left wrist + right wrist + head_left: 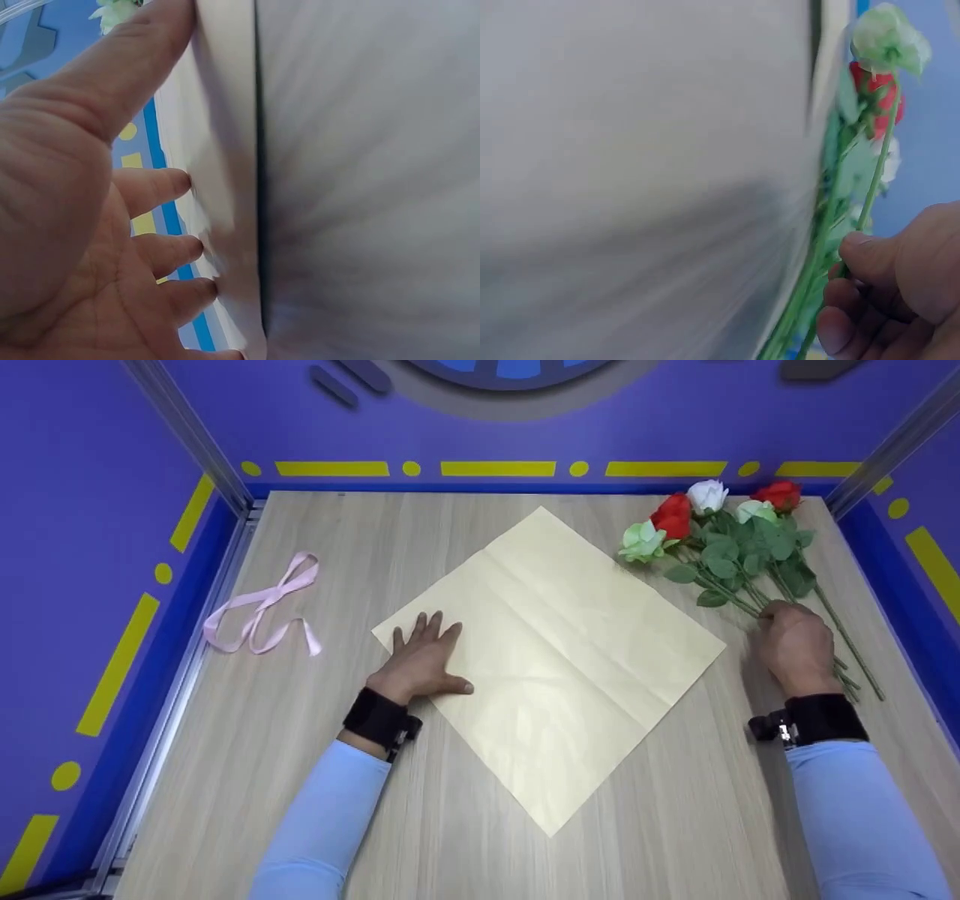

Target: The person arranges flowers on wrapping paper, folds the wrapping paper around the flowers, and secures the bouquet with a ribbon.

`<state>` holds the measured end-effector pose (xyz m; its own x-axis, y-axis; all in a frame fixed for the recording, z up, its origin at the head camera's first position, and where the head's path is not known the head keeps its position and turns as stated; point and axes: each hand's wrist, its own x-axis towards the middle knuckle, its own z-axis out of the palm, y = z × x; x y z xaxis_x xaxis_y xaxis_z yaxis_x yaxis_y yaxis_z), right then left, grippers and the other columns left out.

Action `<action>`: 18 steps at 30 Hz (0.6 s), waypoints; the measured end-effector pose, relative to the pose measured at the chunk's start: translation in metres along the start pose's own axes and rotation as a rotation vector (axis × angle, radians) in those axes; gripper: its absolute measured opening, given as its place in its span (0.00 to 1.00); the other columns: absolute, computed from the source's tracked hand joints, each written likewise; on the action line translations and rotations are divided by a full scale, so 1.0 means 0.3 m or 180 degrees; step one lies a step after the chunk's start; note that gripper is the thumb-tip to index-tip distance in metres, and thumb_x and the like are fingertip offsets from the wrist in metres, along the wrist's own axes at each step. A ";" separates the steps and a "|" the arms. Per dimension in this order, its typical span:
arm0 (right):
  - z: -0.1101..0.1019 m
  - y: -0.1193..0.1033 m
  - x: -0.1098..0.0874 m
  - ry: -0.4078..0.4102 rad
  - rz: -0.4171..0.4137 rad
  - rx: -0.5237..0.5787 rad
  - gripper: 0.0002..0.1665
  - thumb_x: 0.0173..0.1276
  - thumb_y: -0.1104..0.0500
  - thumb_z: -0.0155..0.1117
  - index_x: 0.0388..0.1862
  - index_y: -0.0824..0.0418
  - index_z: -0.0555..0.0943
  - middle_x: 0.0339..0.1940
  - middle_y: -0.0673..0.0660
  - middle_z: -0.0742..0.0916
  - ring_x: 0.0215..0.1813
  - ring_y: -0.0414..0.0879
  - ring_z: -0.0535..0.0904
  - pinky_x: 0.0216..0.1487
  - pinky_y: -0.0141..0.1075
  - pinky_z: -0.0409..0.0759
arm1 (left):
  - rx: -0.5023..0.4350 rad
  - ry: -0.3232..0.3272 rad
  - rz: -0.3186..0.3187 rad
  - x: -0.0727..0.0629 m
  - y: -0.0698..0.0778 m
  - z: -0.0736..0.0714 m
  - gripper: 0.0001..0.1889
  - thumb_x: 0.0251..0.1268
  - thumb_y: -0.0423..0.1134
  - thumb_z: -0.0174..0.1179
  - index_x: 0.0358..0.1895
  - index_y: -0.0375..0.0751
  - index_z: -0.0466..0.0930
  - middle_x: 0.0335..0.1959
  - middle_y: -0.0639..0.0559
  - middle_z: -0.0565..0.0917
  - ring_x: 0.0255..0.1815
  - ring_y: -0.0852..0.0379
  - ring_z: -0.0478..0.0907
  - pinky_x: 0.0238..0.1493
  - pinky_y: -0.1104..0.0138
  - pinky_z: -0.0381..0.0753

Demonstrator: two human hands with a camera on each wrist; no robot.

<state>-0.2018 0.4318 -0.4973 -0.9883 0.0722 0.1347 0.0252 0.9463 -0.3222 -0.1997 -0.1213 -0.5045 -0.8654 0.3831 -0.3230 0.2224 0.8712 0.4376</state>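
A square sheet of pale yellow wrapping paper point(570, 660) lies cornerwise on the table, with faint creases across it. My left hand point(424, 664) rests on its left corner, fingers spread and thumb out over the lower left edge. At the right, my right hand point(799, 649) is over the stems of several artificial roses. In the right wrist view, thumb and fingers pinch the green stem point(877, 165) of a pale green rose point(889, 41). Red roses point(672, 516), a white rose point(707, 497) and leaves point(724, 556) lie around it, their lower stems partly hidden by the hand.
A loosely looped pink ribbon point(262, 598) lies on the left part of the wooden table point(300, 780). Blue-purple panels point(510, 435) with yellow marks stand at the back and both sides, joined by metal corner posts point(191, 431).
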 end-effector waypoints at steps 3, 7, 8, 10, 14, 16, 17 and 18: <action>-0.005 -0.066 0.016 0.0049 0.0019 0.0183 0.13 0.78 0.66 0.57 0.51 0.76 0.81 0.45 0.80 0.85 0.48 0.78 0.81 0.47 0.68 0.76 | 0.0015 0.0003 0.0002 0.002 0.006 0.002 0.59 0.59 0.63 0.75 0.87 0.45 0.51 0.87 0.33 0.42 0.88 0.31 0.32 0.79 0.28 0.32; 0.003 -0.197 0.046 -0.0069 0.0034 0.0490 0.17 0.82 0.61 0.56 0.54 0.75 0.83 0.46 0.77 0.86 0.47 0.74 0.82 0.49 0.63 0.77 | 0.0025 0.0002 -0.0004 0.003 0.012 0.003 0.59 0.58 0.64 0.75 0.87 0.45 0.51 0.87 0.32 0.42 0.88 0.31 0.32 0.79 0.28 0.32; 0.010 -0.238 0.055 -0.0113 0.0033 0.0605 0.18 0.82 0.59 0.56 0.54 0.75 0.83 0.46 0.76 0.87 0.45 0.71 0.83 0.48 0.59 0.78 | 0.0034 0.0002 -0.0008 0.003 0.012 0.003 0.59 0.58 0.64 0.75 0.87 0.45 0.51 0.87 0.32 0.42 0.88 0.31 0.32 0.79 0.28 0.33; 0.034 -0.326 0.075 -0.0242 0.0085 0.0904 0.19 0.82 0.57 0.57 0.55 0.73 0.84 0.43 0.72 0.88 0.41 0.63 0.85 0.45 0.51 0.81 | 0.0048 0.0006 -0.0022 0.002 0.013 0.003 0.59 0.58 0.64 0.75 0.87 0.45 0.52 0.87 0.32 0.42 0.88 0.31 0.32 0.79 0.28 0.33; 0.121 -0.515 0.108 -0.0531 0.0287 0.1723 0.17 0.79 0.57 0.60 0.53 0.70 0.84 0.37 0.62 0.88 0.29 0.44 0.85 0.31 0.34 0.83 | 0.0068 0.0013 -0.0025 -0.002 0.015 0.002 0.59 0.58 0.63 0.76 0.87 0.45 0.52 0.87 0.32 0.43 0.87 0.30 0.33 0.79 0.27 0.34; 0.176 -0.599 0.119 -0.0664 0.0376 0.2083 0.14 0.78 0.59 0.61 0.50 0.70 0.84 0.33 0.58 0.88 0.24 0.40 0.83 0.26 0.32 0.84 | 0.0070 0.0012 -0.0023 -0.002 0.015 0.003 0.59 0.58 0.63 0.76 0.87 0.45 0.52 0.87 0.32 0.43 0.87 0.30 0.33 0.79 0.27 0.35; 0.202 -0.637 0.123 -0.0716 0.0405 0.2193 0.14 0.77 0.59 0.61 0.49 0.69 0.84 0.31 0.55 0.87 0.23 0.38 0.83 0.25 0.31 0.83 | 0.0075 0.0008 -0.0026 -0.002 0.015 0.004 0.59 0.58 0.63 0.76 0.87 0.45 0.52 0.87 0.32 0.43 0.87 0.30 0.33 0.79 0.27 0.35; 0.226 -0.671 0.127 -0.0750 0.0427 0.2280 0.13 0.77 0.59 0.62 0.48 0.69 0.84 0.29 0.54 0.87 0.21 0.38 0.82 0.24 0.31 0.83 | 0.0080 0.0011 -0.0018 -0.001 0.016 0.005 0.60 0.58 0.64 0.76 0.87 0.45 0.52 0.87 0.32 0.43 0.87 0.30 0.33 0.79 0.27 0.35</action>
<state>-0.2547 0.2226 -0.4909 -0.9917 0.0268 -0.1259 0.1226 0.4931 -0.8613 -0.1976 -0.1168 -0.5037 -0.8682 0.3771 -0.3225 0.2285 0.8808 0.4146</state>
